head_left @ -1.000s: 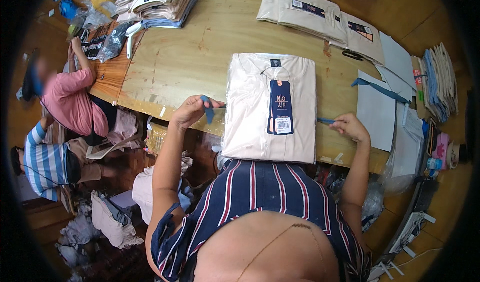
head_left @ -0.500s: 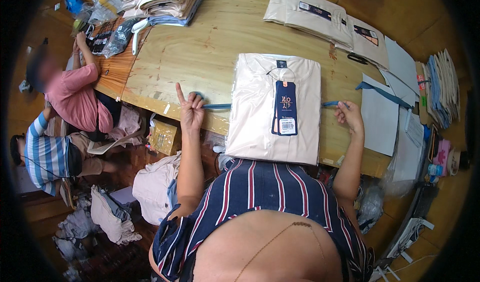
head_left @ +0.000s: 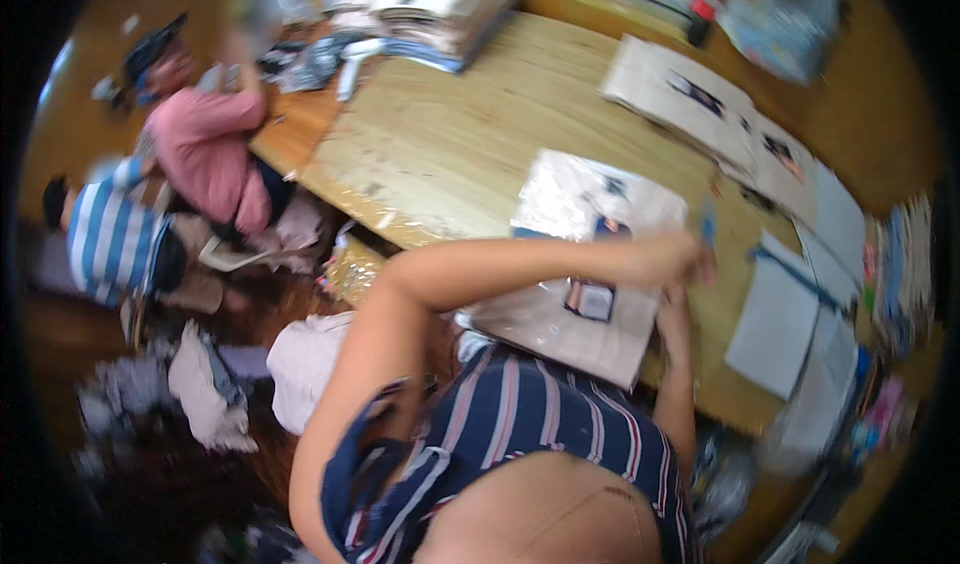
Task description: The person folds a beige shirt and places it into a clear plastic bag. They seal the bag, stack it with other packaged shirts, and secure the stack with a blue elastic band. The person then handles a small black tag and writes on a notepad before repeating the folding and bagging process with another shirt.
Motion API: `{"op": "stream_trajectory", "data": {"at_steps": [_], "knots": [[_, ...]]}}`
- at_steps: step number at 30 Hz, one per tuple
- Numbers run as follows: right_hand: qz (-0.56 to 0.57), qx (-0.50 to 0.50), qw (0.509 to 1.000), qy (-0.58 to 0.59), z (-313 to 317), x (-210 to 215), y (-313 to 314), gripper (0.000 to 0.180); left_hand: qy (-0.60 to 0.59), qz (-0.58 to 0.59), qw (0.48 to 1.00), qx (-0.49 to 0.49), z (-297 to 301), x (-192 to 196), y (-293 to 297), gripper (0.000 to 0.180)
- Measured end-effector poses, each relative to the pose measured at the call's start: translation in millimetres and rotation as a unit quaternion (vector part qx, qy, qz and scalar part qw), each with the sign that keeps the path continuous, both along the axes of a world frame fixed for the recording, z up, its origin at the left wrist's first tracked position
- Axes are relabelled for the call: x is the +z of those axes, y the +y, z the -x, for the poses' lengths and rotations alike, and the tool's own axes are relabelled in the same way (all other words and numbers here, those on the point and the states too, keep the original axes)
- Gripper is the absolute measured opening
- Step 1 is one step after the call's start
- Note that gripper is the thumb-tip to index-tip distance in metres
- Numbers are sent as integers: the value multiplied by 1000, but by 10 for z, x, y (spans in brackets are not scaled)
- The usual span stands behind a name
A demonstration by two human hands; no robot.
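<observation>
A folded cream shirt in a clear plastic bag (head_left: 610, 339) lies at the table's near edge, its dark tag partly covered by my left forearm. A blue strip (head_left: 708, 222) shows just beyond my left hand (head_left: 672, 260). That hand is across the package at its right side, blurred, with its fingers closed around the strip. More blue shows at the package's left edge. My right hand (head_left: 674, 316) is at the package's right edge, just below the left hand; its fingers are partly hidden and smeared.
Bagged shirts (head_left: 690, 104) lie at the far right of the wooden table (head_left: 450, 134), with white sheets (head_left: 775, 314) nearer. A shirt stack (head_left: 440, 14) and a white handheld tool (head_left: 355, 64) are at the far left. Two people (head_left: 210, 144) sit left; cloth piles (head_left: 310, 369) lie below.
My left hand has swung from the package's left side across to its right, beside my right hand. The package has turned and the view has shifted. The strip's left end is no longer stretched out.
</observation>
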State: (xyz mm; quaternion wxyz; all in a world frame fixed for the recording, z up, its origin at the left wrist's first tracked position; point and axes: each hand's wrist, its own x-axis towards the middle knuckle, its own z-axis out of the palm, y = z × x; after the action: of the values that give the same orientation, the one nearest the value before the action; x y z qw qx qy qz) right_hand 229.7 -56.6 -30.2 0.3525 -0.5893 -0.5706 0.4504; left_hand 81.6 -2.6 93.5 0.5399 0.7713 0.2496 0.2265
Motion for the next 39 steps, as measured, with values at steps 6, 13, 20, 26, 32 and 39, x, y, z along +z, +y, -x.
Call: {"op": "stream_trajectory", "data": {"at_steps": [6, 13, 20, 26, 32, 39], "knots": [[16, -56, 996, 66, -58, -286, -314, 31, 142, -199, 967, 66, -459, -964, -283, 22], [87, 26, 994, 54, -676, 261, -286, 16, 224, -241, 944, -8, -414, -1061, -277, 21], [24, 25, 982, 184, -510, 381, -139, 20, 242, -299, 918, -93, -395, -1041, -235, 16], [-37, 3, 985, 168, -423, 52, -122, 13, 272, -280, 913, -119, -390, -1030, -216, 14], [-64, -82, 993, -47, -807, 25, -138, 5, 191, -260, 943, -81, -328, -912, -156, 14], [61, -57, 989, 120, -452, 185, -709, 8, 38, 306, 950, 45, -256, -890, -42, 14]]}}
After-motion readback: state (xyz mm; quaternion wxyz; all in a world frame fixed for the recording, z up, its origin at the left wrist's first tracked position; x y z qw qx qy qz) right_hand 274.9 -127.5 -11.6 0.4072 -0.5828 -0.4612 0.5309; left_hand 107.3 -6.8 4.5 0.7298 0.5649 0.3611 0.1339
